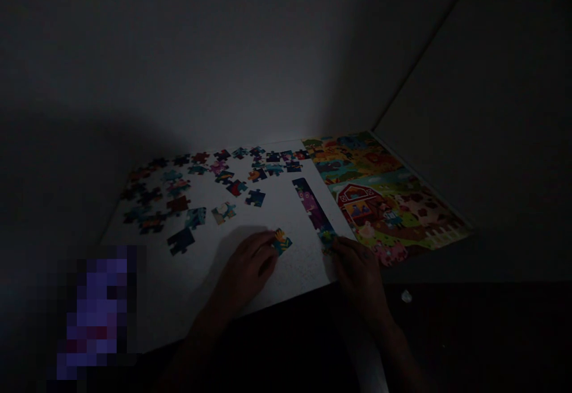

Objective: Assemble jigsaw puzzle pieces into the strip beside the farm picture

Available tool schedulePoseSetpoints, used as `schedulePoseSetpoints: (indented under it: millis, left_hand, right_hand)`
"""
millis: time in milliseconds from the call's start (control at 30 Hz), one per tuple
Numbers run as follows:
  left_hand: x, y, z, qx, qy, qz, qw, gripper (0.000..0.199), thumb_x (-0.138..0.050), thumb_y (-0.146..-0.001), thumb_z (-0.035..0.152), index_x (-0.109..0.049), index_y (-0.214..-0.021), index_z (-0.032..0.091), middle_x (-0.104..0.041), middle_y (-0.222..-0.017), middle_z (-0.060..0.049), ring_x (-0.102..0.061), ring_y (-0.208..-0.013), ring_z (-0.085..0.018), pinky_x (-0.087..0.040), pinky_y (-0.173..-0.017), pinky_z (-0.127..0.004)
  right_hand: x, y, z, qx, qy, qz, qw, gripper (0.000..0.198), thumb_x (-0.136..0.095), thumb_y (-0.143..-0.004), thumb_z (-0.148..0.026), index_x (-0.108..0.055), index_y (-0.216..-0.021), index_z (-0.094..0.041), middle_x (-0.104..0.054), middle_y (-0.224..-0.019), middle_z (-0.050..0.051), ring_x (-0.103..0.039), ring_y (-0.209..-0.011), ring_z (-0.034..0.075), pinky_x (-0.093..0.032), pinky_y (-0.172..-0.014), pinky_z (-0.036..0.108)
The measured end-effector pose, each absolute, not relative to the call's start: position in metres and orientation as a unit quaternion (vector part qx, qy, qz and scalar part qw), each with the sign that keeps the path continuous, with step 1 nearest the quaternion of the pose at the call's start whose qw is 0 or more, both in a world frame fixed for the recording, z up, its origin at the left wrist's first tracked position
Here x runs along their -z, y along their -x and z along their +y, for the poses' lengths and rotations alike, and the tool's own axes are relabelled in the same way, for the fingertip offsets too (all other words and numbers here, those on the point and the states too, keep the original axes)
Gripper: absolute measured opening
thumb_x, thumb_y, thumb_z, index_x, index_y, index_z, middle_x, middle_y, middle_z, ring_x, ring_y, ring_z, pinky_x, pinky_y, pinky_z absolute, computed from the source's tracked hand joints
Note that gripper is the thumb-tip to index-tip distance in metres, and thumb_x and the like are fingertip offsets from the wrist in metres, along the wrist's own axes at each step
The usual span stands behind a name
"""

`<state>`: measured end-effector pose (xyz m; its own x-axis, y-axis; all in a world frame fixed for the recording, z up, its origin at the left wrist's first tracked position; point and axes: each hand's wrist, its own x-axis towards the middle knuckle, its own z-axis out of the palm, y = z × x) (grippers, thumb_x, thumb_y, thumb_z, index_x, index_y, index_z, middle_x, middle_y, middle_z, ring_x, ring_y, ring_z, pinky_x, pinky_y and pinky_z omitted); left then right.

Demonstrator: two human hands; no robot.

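Observation:
The scene is very dark. My left hand (247,269) rests on a white board (295,274) and pinches a yellow and blue jigsaw piece (283,242) at its fingertips. My right hand (360,274) lies at the board's near right corner, with its fingertips on the near end of a joined strip of purple and blue pieces (311,207). The strip runs away from me along the board's right side. Many loose pieces (201,181) are scattered over the far and left parts of the board.
A colourful farm picture sheet (379,196) with a red barn lies right of the board, against the wall corner. A small pale object (406,297) sits on the dark surface near my right wrist. A blurred purple patch (96,312) fills the lower left.

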<state>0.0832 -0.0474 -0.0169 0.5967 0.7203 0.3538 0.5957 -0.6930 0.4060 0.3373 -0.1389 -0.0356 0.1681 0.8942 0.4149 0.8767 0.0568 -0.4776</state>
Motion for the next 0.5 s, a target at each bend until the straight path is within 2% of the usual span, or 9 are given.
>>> schedulePoseSetpoints:
  millis: [67, 167, 300, 500]
  left_hand:
    - [0.016, -0.088, -0.047, -0.245, -0.856, 0.443, 0.104, 0.019, -0.058, -0.091, 0.028, -0.063, -0.109, 0.024, -0.062, -0.127, -0.008, -0.057, -0.118, -0.025, -0.049, -0.1, -0.045]
    - [0.017, -0.098, -0.045, -0.207, -0.828, 0.514, 0.085, 0.043, -0.068, -0.084, 0.036, -0.058, -0.124, 0.022, -0.059, -0.126, -0.011, -0.055, -0.116, -0.031, -0.048, -0.097, -0.05]
    - [0.013, -0.113, -0.042, -0.165, -0.838, 0.511, 0.101, 0.038, -0.068, -0.084, 0.028, -0.061, -0.121, 0.023, -0.057, -0.124, -0.011, -0.053, -0.114, -0.031, -0.046, -0.095, -0.049]
    - [0.0, -0.125, -0.038, -0.112, -0.86, 0.457, 0.197, 0.034, -0.068, -0.08, 0.018, -0.064, -0.113, 0.026, -0.057, -0.124, -0.007, -0.053, -0.114, -0.028, -0.044, -0.098, -0.047]
  right_hand:
    - [0.036, -0.337, -0.139, -0.016, 0.687, -0.645, 0.335, 0.024, -0.051, -0.094, -0.03, -0.067, -0.111, -0.022, -0.067, -0.116, 0.011, -0.06, -0.108, 0.028, -0.048, -0.092, 0.049]
    - [0.035, -0.336, -0.139, -0.013, 0.689, -0.643, 0.333, 0.024, -0.051, -0.095, -0.03, -0.067, -0.11, -0.022, -0.066, -0.117, 0.012, -0.06, -0.109, 0.028, -0.047, -0.093, 0.049]
    - [0.035, -0.336, -0.138, -0.015, 0.699, -0.638, 0.321, 0.024, -0.051, -0.094, -0.03, -0.067, -0.11, -0.022, -0.066, -0.117, 0.012, -0.059, -0.108, 0.028, -0.046, -0.093, 0.048]
    - [0.035, -0.337, -0.138, -0.015, 0.697, -0.645, 0.314, 0.021, -0.051, -0.094, -0.027, -0.065, -0.109, -0.022, -0.065, -0.116, 0.011, -0.059, -0.107, 0.027, -0.045, -0.092, 0.046]
